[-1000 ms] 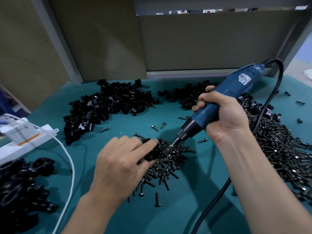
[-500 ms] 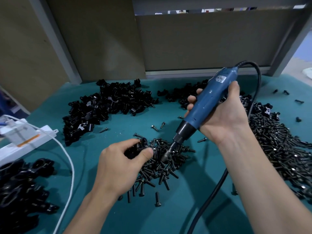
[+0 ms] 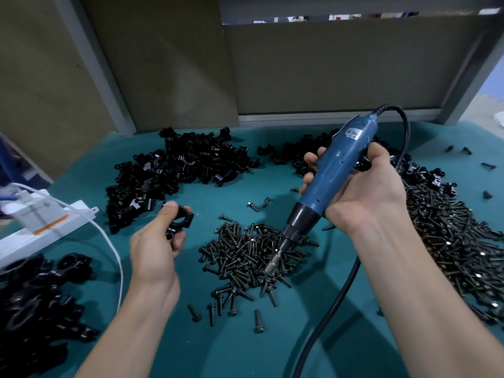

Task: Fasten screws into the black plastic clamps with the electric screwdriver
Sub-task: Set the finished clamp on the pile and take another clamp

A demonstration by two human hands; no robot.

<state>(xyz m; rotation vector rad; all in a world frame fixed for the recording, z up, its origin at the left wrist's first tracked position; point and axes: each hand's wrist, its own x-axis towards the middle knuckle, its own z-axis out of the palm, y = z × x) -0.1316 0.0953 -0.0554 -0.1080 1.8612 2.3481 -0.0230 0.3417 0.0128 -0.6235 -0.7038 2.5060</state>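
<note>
Left hand [image 3: 155, 249] now farther left, grip snug round black clamp [image 3: 182, 217]

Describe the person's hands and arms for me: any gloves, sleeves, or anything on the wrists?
The left hand and right hand are both bare, with no gloves, rings or tape to be seen. The left forearm and right forearm are uncovered down to the picture's lower edge: no sleeve, watch or wristband shows.

Clamp heap [image 3: 177, 170] behind screw pile [image 3: 240, 257], (bigger pile [image 3: 450, 241] right)
</note>
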